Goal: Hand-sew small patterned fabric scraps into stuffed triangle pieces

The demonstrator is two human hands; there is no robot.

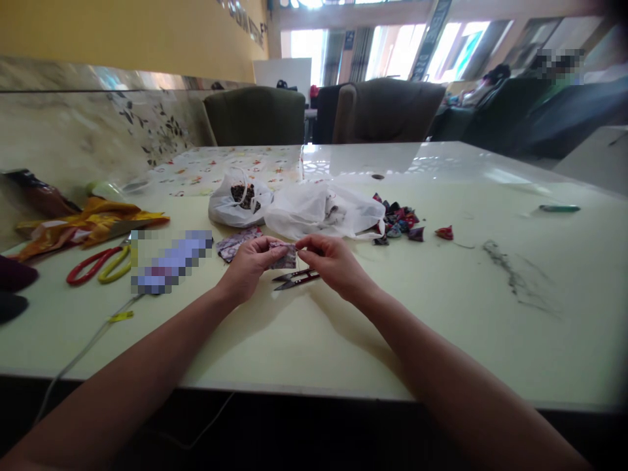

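Observation:
My left hand pinches a small piece of purple-grey patterned fabric between thumb and fingers. At the fabric's right edge, my right hand is closed in a pinch; what lies between its fingertips is too small to make out. Just below the hands, thread snips with dark red handles rest on the table, their blades pointing left. Behind my left hand lies more patterned fabric of a similar colour.
Two white plastic bags stand beyond my hands, one with dark granules. Small fabric pouches and loose threads lie right. Scissors, a blurred-out object with a cable and orange cloth lie left.

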